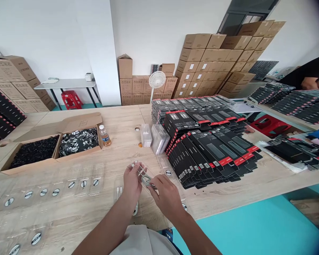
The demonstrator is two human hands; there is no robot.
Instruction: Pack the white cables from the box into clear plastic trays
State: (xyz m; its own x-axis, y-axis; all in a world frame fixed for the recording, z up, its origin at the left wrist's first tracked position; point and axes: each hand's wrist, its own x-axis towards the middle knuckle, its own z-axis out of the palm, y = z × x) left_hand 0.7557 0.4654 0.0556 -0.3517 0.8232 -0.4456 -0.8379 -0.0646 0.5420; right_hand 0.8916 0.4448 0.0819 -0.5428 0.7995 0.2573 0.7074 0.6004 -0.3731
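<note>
Thin, clear plastic trays (43,192) are lying in rows on a wood-grain table (121,145). The left hand (132,180) is pinching a smooth, pale, looped cable (145,180) above it; the right hand (167,194) is clamping fingers around its loops. Slim black boxes (204,152) are overlapping farther right.

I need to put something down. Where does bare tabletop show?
Bare wood shows between the bottle and the clear cases, and in a strip between the black boxes and the table's front edge. Left is crowded with open cartons and clear trays; clear trays also lie about the left hand and right hand, which hold a cable.
</note>
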